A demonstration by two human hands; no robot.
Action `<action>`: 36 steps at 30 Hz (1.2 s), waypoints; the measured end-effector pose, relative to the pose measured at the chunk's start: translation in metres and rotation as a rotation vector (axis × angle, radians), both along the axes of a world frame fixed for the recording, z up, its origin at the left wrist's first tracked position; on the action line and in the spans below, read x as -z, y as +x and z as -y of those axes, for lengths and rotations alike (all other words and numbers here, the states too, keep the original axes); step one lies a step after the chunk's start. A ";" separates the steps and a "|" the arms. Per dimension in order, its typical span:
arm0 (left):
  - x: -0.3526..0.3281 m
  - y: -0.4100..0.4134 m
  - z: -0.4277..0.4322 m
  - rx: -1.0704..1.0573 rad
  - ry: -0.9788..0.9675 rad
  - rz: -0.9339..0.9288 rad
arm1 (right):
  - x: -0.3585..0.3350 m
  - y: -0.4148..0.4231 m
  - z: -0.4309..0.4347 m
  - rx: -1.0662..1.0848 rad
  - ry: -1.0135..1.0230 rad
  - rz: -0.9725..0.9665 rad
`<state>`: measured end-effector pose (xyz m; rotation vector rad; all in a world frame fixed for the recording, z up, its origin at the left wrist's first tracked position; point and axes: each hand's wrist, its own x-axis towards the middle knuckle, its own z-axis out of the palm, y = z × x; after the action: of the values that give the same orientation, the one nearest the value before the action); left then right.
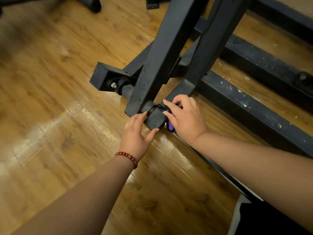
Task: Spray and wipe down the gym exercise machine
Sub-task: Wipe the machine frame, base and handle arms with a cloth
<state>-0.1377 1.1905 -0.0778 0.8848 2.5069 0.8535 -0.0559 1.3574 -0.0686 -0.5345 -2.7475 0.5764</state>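
Note:
The black steel frame of the gym machine [162,53] rises from the wooden floor, with a square foot end [155,118] near me. My left hand [136,133], with a red bead bracelet at the wrist, holds that foot end between thumb and fingers. My right hand [183,116] presses a purple cloth [170,125] against the right side of the same foot; most of the cloth is hidden under the palm. No spray bottle is in view.
A long black floor rail [250,106] speckled with white marks runs to the right, and another rail [271,65] lies behind it. A second foot with a bolt [108,78] sticks out to the left. Glossy wooden floor [59,124] spreads left.

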 end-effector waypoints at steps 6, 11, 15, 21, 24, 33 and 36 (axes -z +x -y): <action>0.002 0.000 0.001 -0.036 -0.004 0.056 | 0.011 -0.005 0.016 -0.284 -0.092 0.176; -0.002 -0.003 0.001 -0.037 -0.015 0.038 | 0.011 0.002 -0.027 -0.457 0.142 0.334; -0.004 -0.005 -0.001 -0.043 -0.035 0.045 | 0.010 0.001 -0.004 -0.479 0.102 0.336; -0.005 -0.005 -0.003 -0.056 -0.056 0.074 | 0.002 -0.013 -0.035 -0.325 0.161 0.376; -0.006 -0.004 -0.002 -0.061 -0.053 0.076 | -0.001 -0.012 -0.016 -0.252 0.131 0.350; -0.008 -0.004 -0.005 -0.061 -0.073 0.076 | 0.000 -0.020 -0.051 -0.148 0.119 0.404; -0.010 -0.003 -0.007 0.013 -0.059 0.019 | 0.006 -0.015 -0.018 -0.220 0.122 0.362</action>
<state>-0.1408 1.1975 -0.0676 0.8685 2.4939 0.7765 -0.0709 1.3759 -0.0743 -0.3369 -3.1881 0.3866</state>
